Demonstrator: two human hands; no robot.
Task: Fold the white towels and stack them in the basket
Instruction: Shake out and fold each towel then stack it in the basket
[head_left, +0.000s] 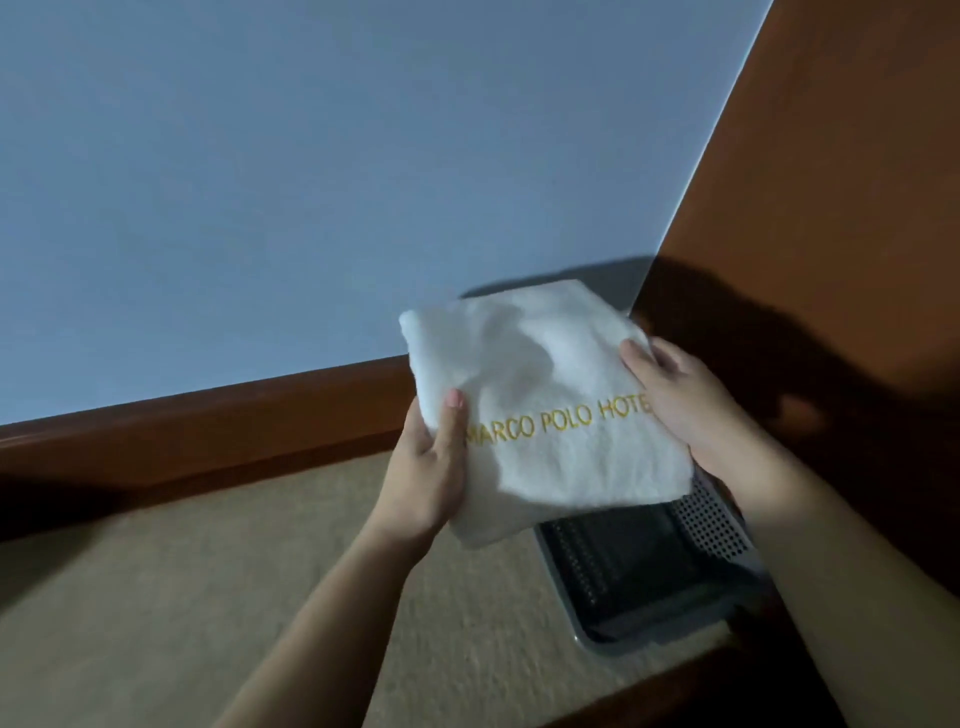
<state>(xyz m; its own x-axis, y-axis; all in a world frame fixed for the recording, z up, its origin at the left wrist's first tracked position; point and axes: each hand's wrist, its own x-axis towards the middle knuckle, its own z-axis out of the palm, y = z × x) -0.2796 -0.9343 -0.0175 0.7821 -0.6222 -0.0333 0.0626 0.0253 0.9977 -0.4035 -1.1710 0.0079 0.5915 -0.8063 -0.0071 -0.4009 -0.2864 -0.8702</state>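
Your left hand (434, 462) and right hand (675, 395) each pinch a side of the folded white towel (545, 395), thumbs on top, above the grey basket (711, 519) on the floor (182, 597)

Towel (550, 415) btwn hands, above basket (649, 571).

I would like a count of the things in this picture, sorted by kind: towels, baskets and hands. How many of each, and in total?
Folded white towel with yellow lettering: 1
Dark perforated plastic basket on the floor: 1
Bare hands, each with its grip on the towel, left hand and right hand: 2
Total: 4
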